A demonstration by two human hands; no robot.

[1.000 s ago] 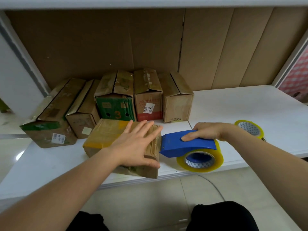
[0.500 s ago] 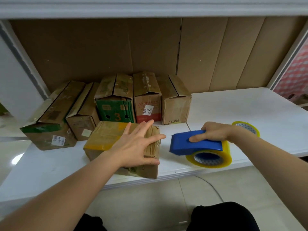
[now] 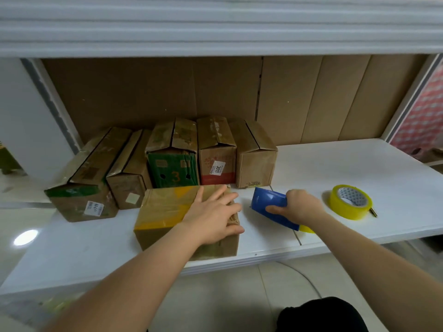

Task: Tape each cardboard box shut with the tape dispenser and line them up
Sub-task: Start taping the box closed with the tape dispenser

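Six cardboard boxes are counted on the white shelf [image 3: 335, 168]: five are lined up in a back row [image 3: 167, 161] against the brown cardboard back wall [image 3: 167, 92], and one front box [image 3: 167, 212] is lying before them, near the shelf edge. Two tape rolls are seen: a spare yellow roll [image 3: 349, 202] resting flat at the right, and one mounted in the blue tape dispenser [image 3: 271, 207], of which only a yellow edge is shown.

The left hand [image 3: 213, 219] is laid flat on the right end of the front box, with fingers spread and almost straight, the thumb pressed on the near side. The dispenser is gripped by the right hand [image 3: 299, 207], the fingers curled around its body; it is held just beside the front box, right of it, apart from it and tilted.

The shelf surface is smooth, white and a little glossy, with a thin seam. A second white shelf board [image 3: 215, 25] is seen above. Below, a pale tiled floor [image 3: 227, 295] is visible.

The boxes are rectangular, worn and wrinkled; the front one is covered with shiny clear tape and yellow patches. White labels are stuck on several boxes, and one is printed green with a "3"
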